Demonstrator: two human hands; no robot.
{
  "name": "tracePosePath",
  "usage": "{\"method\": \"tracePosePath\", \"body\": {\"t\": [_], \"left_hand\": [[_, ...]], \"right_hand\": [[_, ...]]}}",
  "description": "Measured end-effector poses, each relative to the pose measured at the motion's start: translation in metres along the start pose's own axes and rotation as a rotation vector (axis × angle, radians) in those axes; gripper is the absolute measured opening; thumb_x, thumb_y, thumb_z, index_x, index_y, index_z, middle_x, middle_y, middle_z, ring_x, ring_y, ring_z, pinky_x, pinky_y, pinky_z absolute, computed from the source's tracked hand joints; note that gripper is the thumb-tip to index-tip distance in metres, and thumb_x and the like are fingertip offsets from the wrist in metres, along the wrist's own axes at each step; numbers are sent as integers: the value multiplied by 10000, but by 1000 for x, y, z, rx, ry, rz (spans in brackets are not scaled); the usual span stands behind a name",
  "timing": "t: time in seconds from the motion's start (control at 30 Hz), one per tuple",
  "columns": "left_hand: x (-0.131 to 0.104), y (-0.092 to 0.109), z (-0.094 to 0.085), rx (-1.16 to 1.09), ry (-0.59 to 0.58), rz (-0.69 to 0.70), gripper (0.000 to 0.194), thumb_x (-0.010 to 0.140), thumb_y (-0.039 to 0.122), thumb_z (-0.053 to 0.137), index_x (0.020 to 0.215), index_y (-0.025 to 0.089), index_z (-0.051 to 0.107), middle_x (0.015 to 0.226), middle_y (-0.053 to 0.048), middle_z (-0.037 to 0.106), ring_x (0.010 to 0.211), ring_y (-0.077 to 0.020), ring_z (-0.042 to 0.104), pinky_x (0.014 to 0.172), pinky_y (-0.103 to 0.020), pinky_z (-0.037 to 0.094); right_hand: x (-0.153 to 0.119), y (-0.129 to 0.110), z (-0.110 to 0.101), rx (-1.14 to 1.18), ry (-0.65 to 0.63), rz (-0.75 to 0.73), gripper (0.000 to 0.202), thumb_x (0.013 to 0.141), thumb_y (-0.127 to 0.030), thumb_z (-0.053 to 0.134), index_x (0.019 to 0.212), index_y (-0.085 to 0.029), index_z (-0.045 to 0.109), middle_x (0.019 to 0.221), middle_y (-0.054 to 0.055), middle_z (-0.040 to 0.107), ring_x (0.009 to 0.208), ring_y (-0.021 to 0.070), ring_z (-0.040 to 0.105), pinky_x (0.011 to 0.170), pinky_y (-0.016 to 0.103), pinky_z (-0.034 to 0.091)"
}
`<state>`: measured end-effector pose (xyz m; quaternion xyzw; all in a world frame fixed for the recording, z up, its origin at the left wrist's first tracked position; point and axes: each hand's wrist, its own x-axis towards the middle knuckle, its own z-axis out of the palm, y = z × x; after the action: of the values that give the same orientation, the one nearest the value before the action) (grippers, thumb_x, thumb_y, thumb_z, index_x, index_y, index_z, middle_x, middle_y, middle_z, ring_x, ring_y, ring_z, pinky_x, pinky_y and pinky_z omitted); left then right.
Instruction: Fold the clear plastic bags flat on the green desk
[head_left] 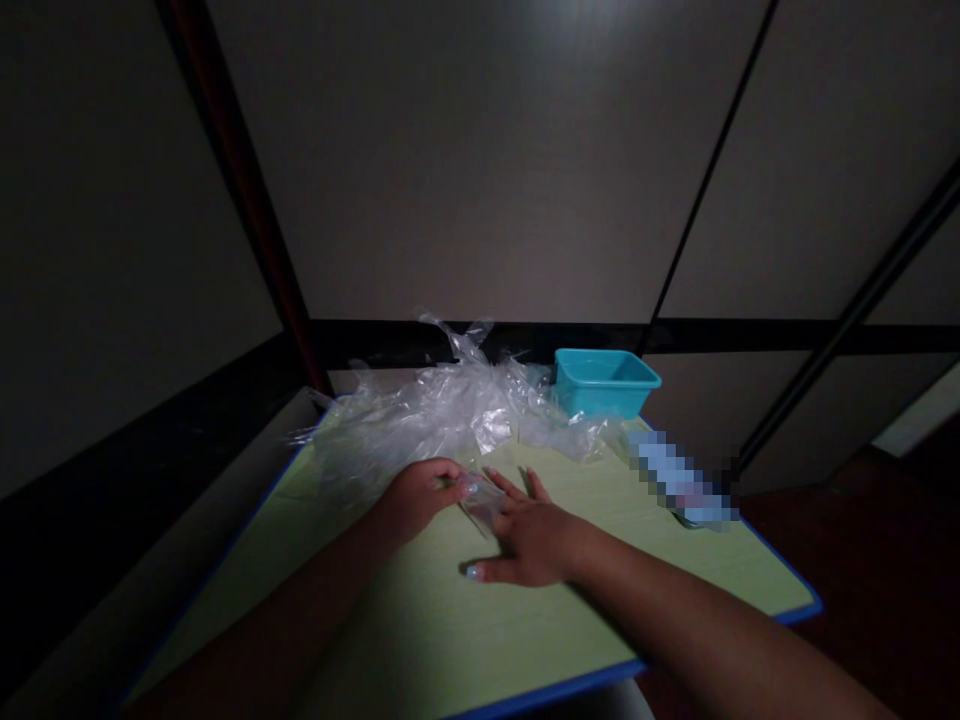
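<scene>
A small clear plastic bag [484, 500] lies on the pale green tabletop [420, 620] between my hands. My left hand [424, 495] pinches its upper left part between thumb and fingers. My right hand [532, 535] rests on the bag's right side with fingers spread, palm down, thumb stretched out on the table. Just beyond both hands is a heap of crumpled clear plastic bags [450, 405].
A turquoise plastic basket [607, 400] stands at the back right of the table. Right of my right hand lies a pixelated flat object [682, 485], probably a phone. The table has a blue edge, and dark-framed panels rise behind it.
</scene>
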<state>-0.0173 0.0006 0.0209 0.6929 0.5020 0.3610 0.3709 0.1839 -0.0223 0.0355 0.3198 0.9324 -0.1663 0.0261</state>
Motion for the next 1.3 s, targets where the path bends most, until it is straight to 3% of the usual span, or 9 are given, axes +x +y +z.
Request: {"method": "tracePosePath", "body": {"t": [0.3,0.53,0.77,0.93,1.3], "left_hand": [[2,-5,1,-4,15,93,191,643,356,632,617,169,659,852,-59,670,848,-208,598,814,-297,431],[1,-9,0,-49,-41,0,284,649,428,643,615,147,614,615,-1,576,614,-148,527,577,-241,395],[2,-13,0,-116,-115,-35,361,656,504,619,661,146,581,619,2,581,591,-129,522,528,-220,386],[2,-13,-1,-99,-151,-75,394,660,549,594,638,158,549,444,71,426,402,-71,372,398,-190,278],[0,-10,-2,-93,-180,-89,375,677,544,583,644,173,542,431,72,434,372,-66,377,388,-185,277]], "right_hand": [[0,-1,0,31,4,7,846,793,-718,305,1446,-240,57,1495,118,46,1358,293,-90,1001,604,-123],[1,1,2,48,6,-22,806,809,-683,332,1443,-249,91,1492,120,50,1355,297,-86,998,616,-107],[2,2,3,59,7,-26,818,805,-686,331,1443,-247,67,1492,122,23,1353,285,-102,999,611,-107],[2,3,4,69,11,-20,830,796,-698,330,1441,-261,44,1493,116,18,1353,277,-104,1000,607,-107],[1,2,0,96,-2,-14,886,770,-714,368,1445,-235,51,1489,130,50,1362,281,-60,1011,587,-110]]}}
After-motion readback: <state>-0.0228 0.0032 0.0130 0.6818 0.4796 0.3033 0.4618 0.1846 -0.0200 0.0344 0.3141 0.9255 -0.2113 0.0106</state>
